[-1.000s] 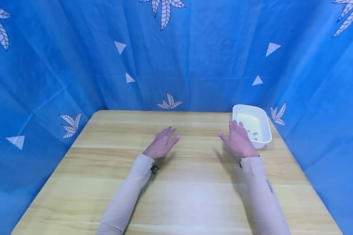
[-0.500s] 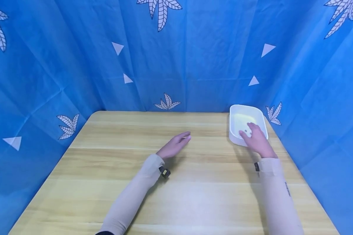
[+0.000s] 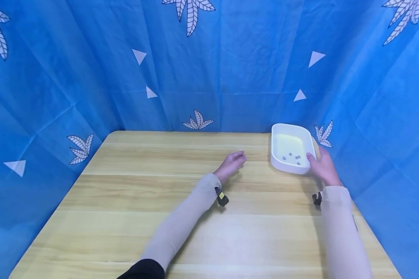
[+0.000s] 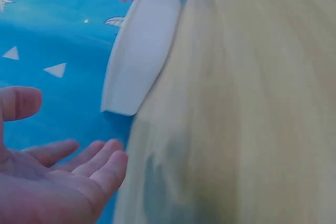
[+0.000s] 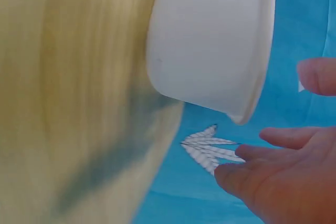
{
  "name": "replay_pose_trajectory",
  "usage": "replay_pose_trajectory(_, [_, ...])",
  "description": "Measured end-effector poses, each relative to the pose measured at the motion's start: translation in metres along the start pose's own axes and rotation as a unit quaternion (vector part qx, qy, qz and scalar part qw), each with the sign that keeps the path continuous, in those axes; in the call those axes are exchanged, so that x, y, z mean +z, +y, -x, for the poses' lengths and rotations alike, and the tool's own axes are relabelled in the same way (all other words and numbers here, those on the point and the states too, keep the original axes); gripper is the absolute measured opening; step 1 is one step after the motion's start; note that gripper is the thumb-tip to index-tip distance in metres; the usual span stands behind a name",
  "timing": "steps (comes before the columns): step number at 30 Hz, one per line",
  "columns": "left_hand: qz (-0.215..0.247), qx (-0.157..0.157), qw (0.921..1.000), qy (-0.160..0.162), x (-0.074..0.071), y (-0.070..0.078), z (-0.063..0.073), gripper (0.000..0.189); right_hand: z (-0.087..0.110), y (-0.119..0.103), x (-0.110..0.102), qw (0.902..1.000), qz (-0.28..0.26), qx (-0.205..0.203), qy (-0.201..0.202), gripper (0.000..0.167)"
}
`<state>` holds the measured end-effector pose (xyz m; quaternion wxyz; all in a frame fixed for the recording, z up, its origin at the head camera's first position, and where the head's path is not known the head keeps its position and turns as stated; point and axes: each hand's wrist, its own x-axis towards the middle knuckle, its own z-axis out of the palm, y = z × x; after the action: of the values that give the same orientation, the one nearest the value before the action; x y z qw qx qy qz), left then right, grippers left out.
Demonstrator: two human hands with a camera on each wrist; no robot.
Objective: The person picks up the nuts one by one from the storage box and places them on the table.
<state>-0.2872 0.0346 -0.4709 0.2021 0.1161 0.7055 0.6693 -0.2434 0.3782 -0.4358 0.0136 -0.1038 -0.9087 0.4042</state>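
A white rectangular tub (image 3: 290,169) with rounded corners stands at the back right of the table; several small shiny round pieces (image 3: 296,157) lie on its floor. At the tub's right side is my right hand (image 3: 324,167), fingers extended and thumb apart from them; the right wrist view shows a gap between this hand (image 5: 289,177) and the tub wall (image 5: 210,40). My left hand (image 3: 230,166) hovers over the table left of the tub, apart from it. In the left wrist view its fingers (image 4: 107,169) are loosely extended, holding nothing.
The wooden table (image 3: 125,217) reaches back to a blue curtain (image 3: 251,77) printed with leaves and triangles. This curtain also hangs along the left and right sides. The tub sits close to the table's back right corner.
My right hand has moved right, from in front of and over the tub to its right side. My left hand has moved right towards the tub. The tub stays in its place.
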Motion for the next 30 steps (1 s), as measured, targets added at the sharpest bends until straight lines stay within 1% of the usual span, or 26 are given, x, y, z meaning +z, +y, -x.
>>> replay_pose_trajectory(2, [0.023,-0.011,0.9997,0.004,0.01,-0.002,-0.007,0.065,0.001,0.004,-0.002,0.9997,-0.013,0.017,-0.01,0.082])
replay_pose_trajectory(4, [0.046,-0.015,0.9988,0.005,0.018,-0.003,-0.013,0.065,0.002,0.007,-0.004,0.9992,-0.024,0.027,-0.019,0.083])
replay_pose_trajectory(8, [0.081,-0.03,0.9963,0.002,0.03,-0.002,-0.021,0.067,0.003,0.01,-0.004,0.9967,-0.054,0.044,-0.043,0.085])
replay_pose_trajectory(11, [0.102,-0.04,0.9939,0.001,0.038,0.0,-0.027,0.07,0.002,0.011,-0.002,0.9941,-0.08,0.047,-0.056,0.084])
replay_pose_trajectory(15, [0.127,-0.043,0.9909,0.003,0.05,0.004,-0.034,0.073,0.0,0.015,0.0,0.9934,-0.095,0.039,-0.051,0.079])
replay_pose_trajectory(20, [0.108,-0.055,0.9926,0.004,0.062,0.011,-0.042,0.079,-0.005,0.017,0.004,0.9914,-0.11,0.043,-0.056,0.069])
replay_pose_trajectory(23, [0.102,-0.058,0.9931,0.01,0.069,0.015,-0.046,0.083,-0.008,0.016,0.007,0.9879,-0.135,0.043,-0.062,0.065])
replay_pose_trajectory(26, [0.103,-0.061,0.9928,0.01,0.074,0.018,-0.051,0.084,-0.01,0.017,0.01,0.984,-0.164,0.037,-0.057,0.061])
replay_pose_trajectory(30, [0.098,-0.079,0.992,-0.009,0.083,0.017,-0.055,0.085,-0.014,0.023,0.013,0.9802,-0.189,0.03,-0.051,0.056])
